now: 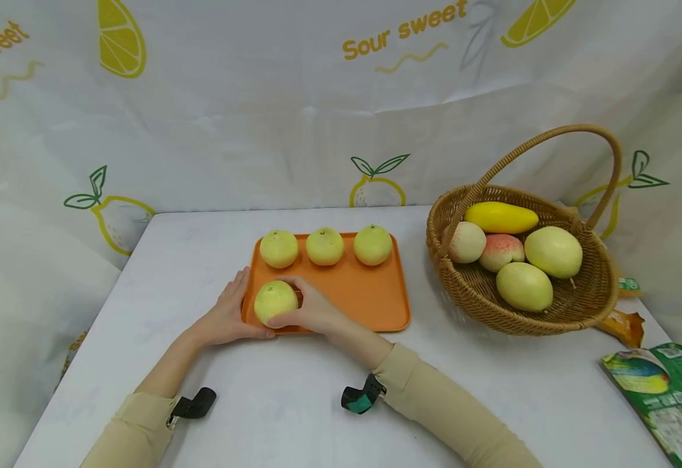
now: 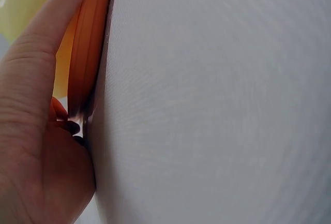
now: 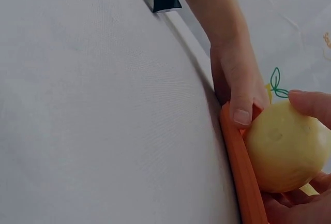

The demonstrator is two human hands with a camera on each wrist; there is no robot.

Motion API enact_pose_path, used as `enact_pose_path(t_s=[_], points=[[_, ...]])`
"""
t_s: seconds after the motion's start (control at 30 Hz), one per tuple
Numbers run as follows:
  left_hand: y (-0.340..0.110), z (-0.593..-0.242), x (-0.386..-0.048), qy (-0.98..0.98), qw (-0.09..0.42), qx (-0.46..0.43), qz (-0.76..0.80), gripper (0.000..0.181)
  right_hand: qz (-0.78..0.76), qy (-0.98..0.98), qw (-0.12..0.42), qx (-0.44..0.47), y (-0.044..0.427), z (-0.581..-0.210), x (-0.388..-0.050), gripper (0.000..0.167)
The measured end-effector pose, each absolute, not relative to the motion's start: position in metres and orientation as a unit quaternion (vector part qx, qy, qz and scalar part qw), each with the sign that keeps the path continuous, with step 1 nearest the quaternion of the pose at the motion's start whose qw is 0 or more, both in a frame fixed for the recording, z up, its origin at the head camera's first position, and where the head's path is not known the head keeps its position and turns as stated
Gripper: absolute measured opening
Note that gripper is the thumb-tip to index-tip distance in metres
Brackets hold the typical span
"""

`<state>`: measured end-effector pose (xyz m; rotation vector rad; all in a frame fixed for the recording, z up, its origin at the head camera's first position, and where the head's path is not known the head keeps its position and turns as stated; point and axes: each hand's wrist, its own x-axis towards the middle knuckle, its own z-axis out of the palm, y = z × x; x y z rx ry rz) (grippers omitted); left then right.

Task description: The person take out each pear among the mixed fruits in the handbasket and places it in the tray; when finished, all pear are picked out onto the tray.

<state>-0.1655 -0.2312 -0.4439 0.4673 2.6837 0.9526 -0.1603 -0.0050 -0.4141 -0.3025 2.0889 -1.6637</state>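
In the head view an orange tray (image 1: 352, 292) lies on the table with three yellow-green fruits (image 1: 325, 246) along its back edge. The right hand (image 1: 311, 309) holds a fourth round fruit (image 1: 274, 303) between thumb and fingers at the tray's front left corner. The left hand (image 1: 229, 318) rests against that corner, fingers along the left side and thumb along the front edge. In the right wrist view the held fruit (image 3: 285, 146) is close to the left thumb (image 3: 241, 100), which touches the tray's rim (image 3: 240, 167).
At the right stands a wicker basket (image 1: 475, 299) with a tall handle, holding a yellow mango-like fruit (image 1: 501, 217), peach-like fruits (image 1: 501, 252) and pale green fruits (image 1: 524, 286). Right of it lie an orange packet (image 1: 624, 327) and a green bag (image 1: 668, 403). A printed curtain (image 1: 259, 117) hangs behind.
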Motion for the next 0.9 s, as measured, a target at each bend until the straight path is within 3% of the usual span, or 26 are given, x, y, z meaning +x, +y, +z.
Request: enact_pose_path(t_s=[0.4,0.67,0.9], points=[[-0.233,-0.444,-0.165,0.917,0.134,0.161,0.339,0.138,-0.575,0.781,0.189,-0.154,-0.016,-0.419,-0.164,0.072],[-0.231,-0.444,-0.166,0.919,0.126,0.167,0.333,0.139,-0.62,0.734,0.211,-0.182,-0.005,-0.426,-0.162,0.076],[-0.231,-0.443,-0.165,0.919,0.125,0.165,0.334,0.138,-0.621,0.735,0.199,-0.184,-0.002,-0.427,-0.16,0.075]])
